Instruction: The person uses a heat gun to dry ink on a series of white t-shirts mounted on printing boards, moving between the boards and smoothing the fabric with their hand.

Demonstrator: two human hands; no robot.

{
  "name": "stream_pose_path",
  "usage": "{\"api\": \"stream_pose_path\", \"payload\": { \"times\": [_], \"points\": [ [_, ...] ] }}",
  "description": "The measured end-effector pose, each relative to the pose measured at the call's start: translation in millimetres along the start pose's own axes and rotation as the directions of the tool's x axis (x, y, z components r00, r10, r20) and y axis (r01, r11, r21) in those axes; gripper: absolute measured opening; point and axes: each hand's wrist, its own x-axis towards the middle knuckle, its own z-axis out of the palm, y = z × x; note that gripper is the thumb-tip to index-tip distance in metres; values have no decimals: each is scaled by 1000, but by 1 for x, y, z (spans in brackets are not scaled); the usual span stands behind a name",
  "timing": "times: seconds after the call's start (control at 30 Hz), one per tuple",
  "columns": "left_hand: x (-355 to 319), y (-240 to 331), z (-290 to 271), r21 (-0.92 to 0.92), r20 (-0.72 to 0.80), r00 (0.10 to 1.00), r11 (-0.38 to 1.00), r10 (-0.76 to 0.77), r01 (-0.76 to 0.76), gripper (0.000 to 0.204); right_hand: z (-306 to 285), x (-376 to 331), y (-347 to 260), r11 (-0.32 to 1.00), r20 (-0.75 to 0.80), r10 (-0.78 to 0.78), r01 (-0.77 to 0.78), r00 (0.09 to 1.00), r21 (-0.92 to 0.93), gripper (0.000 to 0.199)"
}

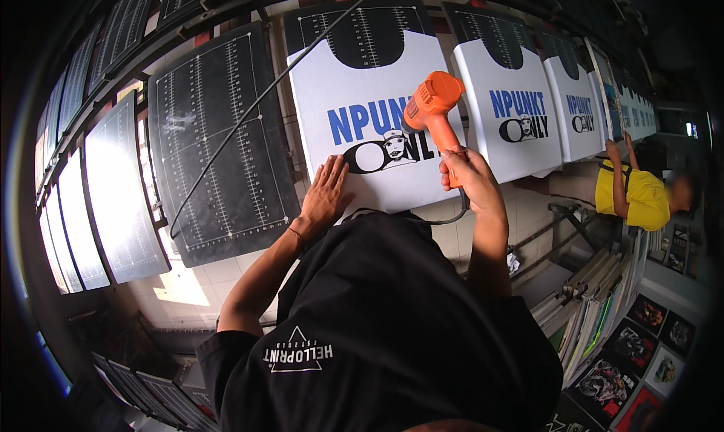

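An orange heat gun (436, 104) is gripped by its handle in my right hand (471, 177). Its nozzle points down and left, over the print of a white T-shirt (317, 78) stretched on a black board. That print has blue letters above black ones, with a drawn face in a cap. My left hand (327, 187) lies flat, fingers stretched, on the lower left part of the shirt beside the black letters. A dark power cord (452, 217) runs from the handle's base towards my waist.
A bare black marked board (222, 142) stands to the left. More printed white shirts (509, 104) on boards continue right. A person in a yellow shirt (632, 194) works at the far right. A dark cable (264, 93) crosses above the boards. Screen frames (592, 281) stack at lower right.
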Motion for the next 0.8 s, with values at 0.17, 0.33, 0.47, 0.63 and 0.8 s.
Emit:
{"api": "stream_pose_path", "payload": {
  "times": [0.17, 0.33, 0.47, 0.63, 0.8],
  "points": [
    [0, 0, 1, 2, 15, 1000, 1000, 20, -20, 64, 5, 10, 1, 999, 0, -30, 30, 1000, -40, 29],
    [5, 2, 6, 0, -12, 999, 1000, 30, -30, 64, 4, 19, -6, 999, -2, -34, 34, 999, -26, 31],
    [1, 1, 18, -41, 13, 997, 997, 72, -71, 64, 6, 26, -12, 998, 17, -38, 38, 999, -47, 31],
    [3, 4, 14, -50, -14, 999, 997, 49, -50, 65, 5, 38, -14, 997, 58, -44, 47, 997, -55, 31],
    [6, 4, 9, -55, -9, 999, 998, 36, -36, 69, 13, 46, -16, 993, 29, -94, 96, 995, -75, 30]
  ]
}}
